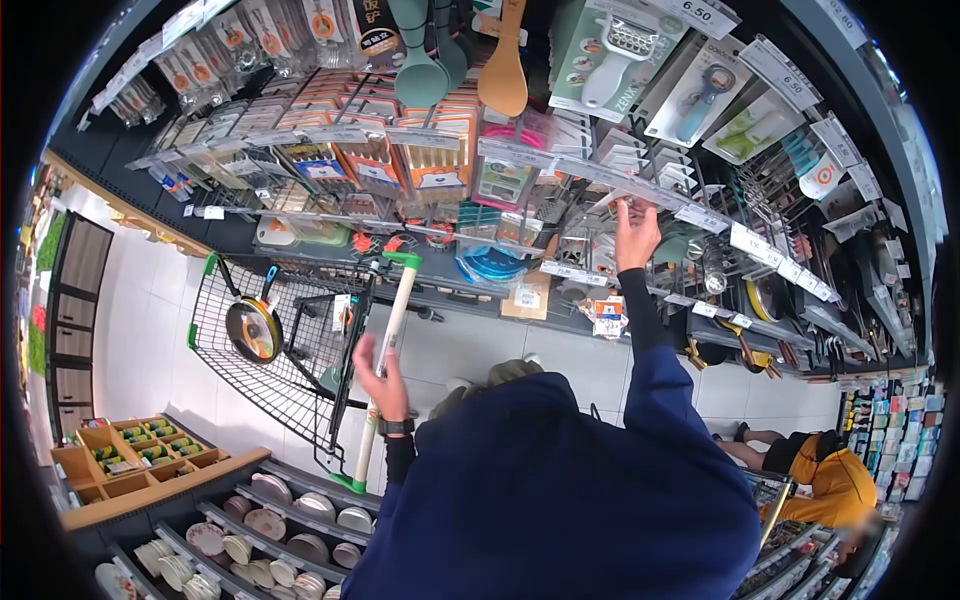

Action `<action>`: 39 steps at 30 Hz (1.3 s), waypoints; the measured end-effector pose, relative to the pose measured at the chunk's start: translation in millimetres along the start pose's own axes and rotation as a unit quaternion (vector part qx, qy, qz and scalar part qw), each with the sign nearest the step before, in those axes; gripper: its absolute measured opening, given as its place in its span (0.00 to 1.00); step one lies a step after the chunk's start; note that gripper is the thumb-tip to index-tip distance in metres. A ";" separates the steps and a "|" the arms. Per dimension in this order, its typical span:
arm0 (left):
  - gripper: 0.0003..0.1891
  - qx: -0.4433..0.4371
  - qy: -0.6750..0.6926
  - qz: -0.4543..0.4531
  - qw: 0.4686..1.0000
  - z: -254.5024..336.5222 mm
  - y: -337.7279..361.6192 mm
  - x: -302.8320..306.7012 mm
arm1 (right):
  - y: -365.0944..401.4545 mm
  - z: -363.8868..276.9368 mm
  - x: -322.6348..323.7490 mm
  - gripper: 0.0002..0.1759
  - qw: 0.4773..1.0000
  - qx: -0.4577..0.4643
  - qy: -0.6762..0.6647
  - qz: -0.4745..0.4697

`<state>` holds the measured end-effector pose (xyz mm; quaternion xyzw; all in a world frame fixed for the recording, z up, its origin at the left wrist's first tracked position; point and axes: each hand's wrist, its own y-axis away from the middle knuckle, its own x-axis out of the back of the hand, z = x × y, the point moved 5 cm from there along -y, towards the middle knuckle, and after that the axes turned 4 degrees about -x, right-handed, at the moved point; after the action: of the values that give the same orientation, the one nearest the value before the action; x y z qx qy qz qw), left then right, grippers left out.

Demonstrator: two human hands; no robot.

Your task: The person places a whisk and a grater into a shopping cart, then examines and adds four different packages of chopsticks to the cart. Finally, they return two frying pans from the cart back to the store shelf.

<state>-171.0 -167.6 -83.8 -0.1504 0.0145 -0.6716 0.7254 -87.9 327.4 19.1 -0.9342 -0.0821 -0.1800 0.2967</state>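
My right hand (pixel 637 238) reaches up to the shelf, its fingertips bent together at the price rail (pixel 605 178) among hanging packets. Whatever it pinches is small and partly hidden by the fingers. Low at my left side, my left hand (pixel 384 382) is open with its fingers stretched, beside the cream handle bar (pixel 398 305) of a shopping cart (pixel 262 375). Inside the cart lies a frying pan (pixel 254 330) with a dark handle. Just right of my right hand hang metal kitchen tools (pixel 713 270).
Above hang green ladles (pixel 420 80), a wooden spoon (pixel 503 75) and a carded grater (pixel 615 65). Bowls and plates (pixel 265 522) fill racks behind me at the left. A person in a yellow top (pixel 835 480) bends over at the lower right. Grey tiles (pixel 450 345) cover the floor.
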 end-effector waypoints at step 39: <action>0.11 0.287 0.275 -0.358 0.845 47.8 76.1 -86.0 | 168.3 -94.2 -64.8 0.19 0.723 -0.281 -0.384 -0.501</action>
<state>-95.0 -69.9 -71.8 0.2609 -0.0345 -0.8728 0.4110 -131.0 133.0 -22.7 -0.7867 -0.5909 0.0571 -0.1694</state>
